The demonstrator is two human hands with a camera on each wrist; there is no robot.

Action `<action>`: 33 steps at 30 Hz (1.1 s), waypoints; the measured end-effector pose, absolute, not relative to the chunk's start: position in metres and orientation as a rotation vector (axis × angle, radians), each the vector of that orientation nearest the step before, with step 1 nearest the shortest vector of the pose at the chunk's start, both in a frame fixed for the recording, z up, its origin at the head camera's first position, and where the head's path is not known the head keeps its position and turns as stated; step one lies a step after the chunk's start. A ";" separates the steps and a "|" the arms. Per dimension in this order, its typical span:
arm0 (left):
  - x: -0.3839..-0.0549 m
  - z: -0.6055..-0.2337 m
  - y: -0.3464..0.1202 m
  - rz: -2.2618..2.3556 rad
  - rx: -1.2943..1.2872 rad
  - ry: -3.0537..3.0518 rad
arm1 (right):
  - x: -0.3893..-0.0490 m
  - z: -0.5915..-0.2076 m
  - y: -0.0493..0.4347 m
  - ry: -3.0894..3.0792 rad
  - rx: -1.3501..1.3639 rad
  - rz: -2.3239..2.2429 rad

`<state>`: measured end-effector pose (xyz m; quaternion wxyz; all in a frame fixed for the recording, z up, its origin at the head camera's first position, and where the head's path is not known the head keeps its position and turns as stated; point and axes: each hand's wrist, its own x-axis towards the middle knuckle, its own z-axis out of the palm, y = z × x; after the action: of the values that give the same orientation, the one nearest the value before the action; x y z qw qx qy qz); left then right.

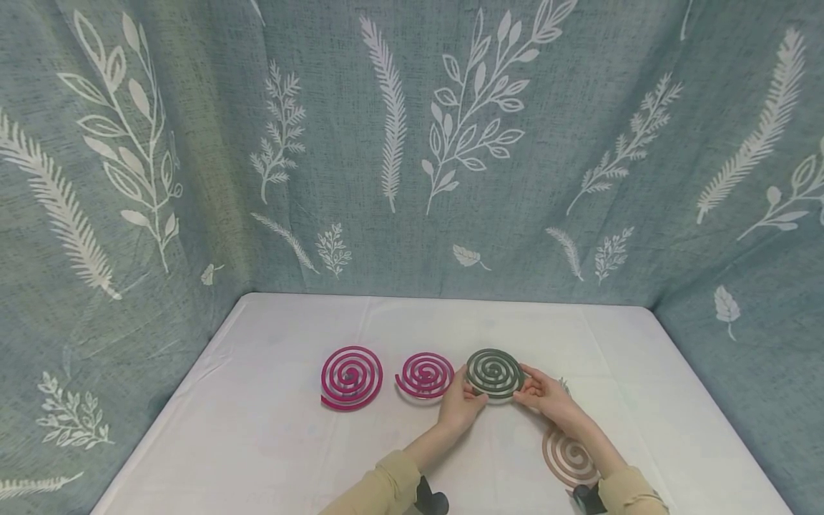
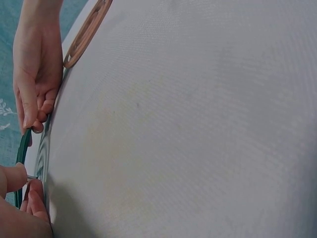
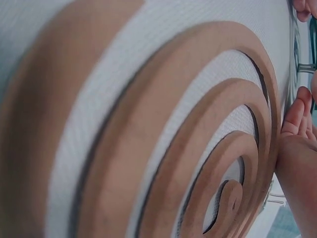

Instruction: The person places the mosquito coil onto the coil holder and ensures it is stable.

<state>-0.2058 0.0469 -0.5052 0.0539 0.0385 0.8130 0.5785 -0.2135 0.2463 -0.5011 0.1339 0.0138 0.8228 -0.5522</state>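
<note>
Both hands hold a dark green mosquito coil (image 1: 494, 373) by its edge, near the middle of the white table. My left hand (image 1: 458, 406) grips its left side, and my right hand (image 1: 550, 399) pinches its right side between thumb and fingers. In the left wrist view the green coil (image 2: 22, 148) shows edge-on between the two hands. A thin metal piece (image 3: 306, 68) shows by the fingers in the right wrist view; its full shape is hidden. Beneath my right forearm lies a brown mosquito coil (image 1: 569, 458), partly covered by the arm.
Left of the hands are a magenta mosquito coil (image 1: 425, 375), close to my left fingers, and another magenta coil (image 1: 351, 379) farther left. A small grey piece (image 1: 563, 386) shows beside my right hand. A patterned blue-green curtain (image 1: 412, 250) surrounds the white table (image 1: 257, 429).
</note>
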 end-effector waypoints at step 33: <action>-0.204 -0.502 0.046 1.787 0.117 2.467 | -0.214 -0.505 0.248 2.374 0.028 -1.624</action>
<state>-0.2038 0.0463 -0.5024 0.0467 0.0384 0.8083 0.5856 -0.2138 0.2479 -0.5047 0.1319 0.0097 0.8181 -0.5597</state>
